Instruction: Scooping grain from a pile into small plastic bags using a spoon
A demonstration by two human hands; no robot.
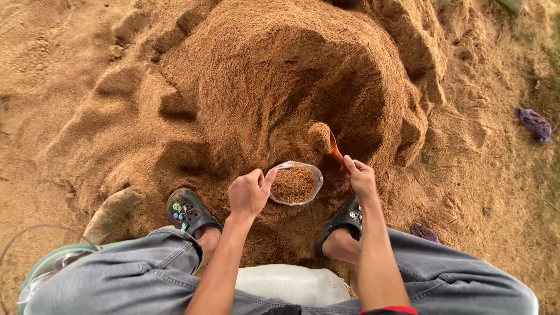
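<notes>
Grey denim trouser legs (146, 265) fill the near edge, with a white sack (291, 284) lying between the knees and a pale green rimmed basin (44, 262) at the near left corner. Just beyond, two black clogs (186, 211) are planted in the husk, the left one dotted with coloured charms, the right one (344, 220) half sunk beside the forearm. A dull, husk-dusted stone (111, 213) lies left of the left clog.

Between the feet stands a clear plastic bag (293, 184), its mouth rolled open and nearly full of brown husk. The left hand (249, 192) has its grip pressed together on the bag's left rim, thumb and fingers pinching the plastic to keep the mouth wide. The right hand (361, 178) is just right of the bag, its grip pinching the handle of an orange scoop (333, 147). The scoop's bowl, heaped with husk, hangs tilted just beyond the bag's far edge, and loose husk blurs in the air to its left.

Farther off rises the big husk pile (280, 76), with a hollow dug into its near face behind the scoop. Purple cloth scraps lie on the ground at the right, one near (424, 231) and one far (535, 123).
</notes>
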